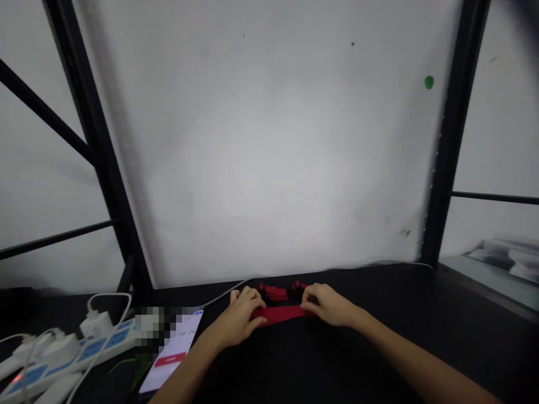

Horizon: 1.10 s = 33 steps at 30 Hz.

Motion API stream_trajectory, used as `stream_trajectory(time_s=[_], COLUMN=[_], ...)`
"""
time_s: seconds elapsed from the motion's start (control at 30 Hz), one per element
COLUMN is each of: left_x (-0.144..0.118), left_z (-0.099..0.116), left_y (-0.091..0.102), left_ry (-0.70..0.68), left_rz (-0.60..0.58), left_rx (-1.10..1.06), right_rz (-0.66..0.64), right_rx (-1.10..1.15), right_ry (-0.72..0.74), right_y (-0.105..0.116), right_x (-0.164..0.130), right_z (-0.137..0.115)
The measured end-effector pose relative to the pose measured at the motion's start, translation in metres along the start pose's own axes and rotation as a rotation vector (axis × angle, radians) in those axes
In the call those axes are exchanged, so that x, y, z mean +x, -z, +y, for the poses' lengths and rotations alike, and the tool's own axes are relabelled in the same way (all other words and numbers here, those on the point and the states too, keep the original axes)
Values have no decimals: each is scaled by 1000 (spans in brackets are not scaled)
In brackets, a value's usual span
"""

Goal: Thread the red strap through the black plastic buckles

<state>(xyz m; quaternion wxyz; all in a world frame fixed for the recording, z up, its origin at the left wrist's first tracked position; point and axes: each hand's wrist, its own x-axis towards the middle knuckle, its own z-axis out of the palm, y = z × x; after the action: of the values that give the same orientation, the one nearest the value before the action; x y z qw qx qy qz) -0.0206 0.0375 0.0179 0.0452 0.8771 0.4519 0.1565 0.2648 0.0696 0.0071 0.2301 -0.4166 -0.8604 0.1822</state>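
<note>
A red strap (284, 315) of flat fabric stretches sideways across the dark tabletop between my hands. My left hand (241, 317) grips its left part, thumb below and fingers above. At the other end my right hand (327, 304) pinches the strap between thumb and fingers. Just behind it lies more red strap (275, 293) with dark pieces that look like buckles, though blur hides their detail. One of these dark pieces (297, 290) sits close to my right fingertips. My fingers cover both ends of the stretched section.
A lit phone (174, 353) lies beside my left forearm. Farther left is a white power strip (101, 345) with plugged-in chargers and loose cables. A thin cable (229, 290) runs along the back by the white wall (278, 168). Black frame posts (452, 134) flank the desk.
</note>
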Motion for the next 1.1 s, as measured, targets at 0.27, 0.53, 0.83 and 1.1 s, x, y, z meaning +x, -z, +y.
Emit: stream_trajectory(time_s=[0.27, 0.53, 0.83, 1.1], left_x=[-3, -2, -5, -7], left_z=[46, 57, 53, 44], left_y=[-16, -26, -26, -24], left_ry=[-55, -58, -12, 30], left_rz=[-21, 46, 42, 81], left_rx=[-205, -203, -192, -232], right_rz=[-47, 15, -220, -51], right_rx=[327, 106, 29, 704], right_ry=[-176, -113, -107, -134], right_y=[-38, 7, 9, -8], right_x=[0, -52, -95, -15], right_z=[-38, -33, -27, -15])
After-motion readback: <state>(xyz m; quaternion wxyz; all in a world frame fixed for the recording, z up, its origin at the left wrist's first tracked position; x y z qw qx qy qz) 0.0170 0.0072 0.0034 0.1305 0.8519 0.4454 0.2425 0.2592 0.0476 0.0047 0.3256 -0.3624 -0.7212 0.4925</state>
